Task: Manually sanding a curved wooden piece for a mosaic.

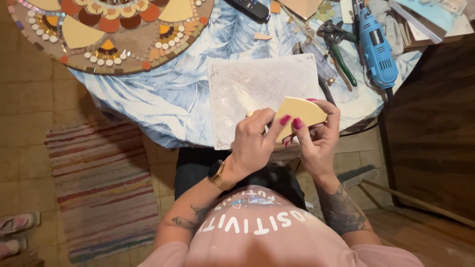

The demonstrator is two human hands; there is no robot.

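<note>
Both hands pinch a pale yellow tile piece [299,112], left hand [255,141] and right hand [319,133] at its lower edges; it looks light, stiff, brittle, likely sharp-edged above the fingers.

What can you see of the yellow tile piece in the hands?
The tile piece is pale yellow, flat and wedge-shaped, with one curved edge; it looks ceramic. It is held tilted above the edge of a grey slab. The right hand grips it from below and behind, and the left hand pinches its near edge.
</note>
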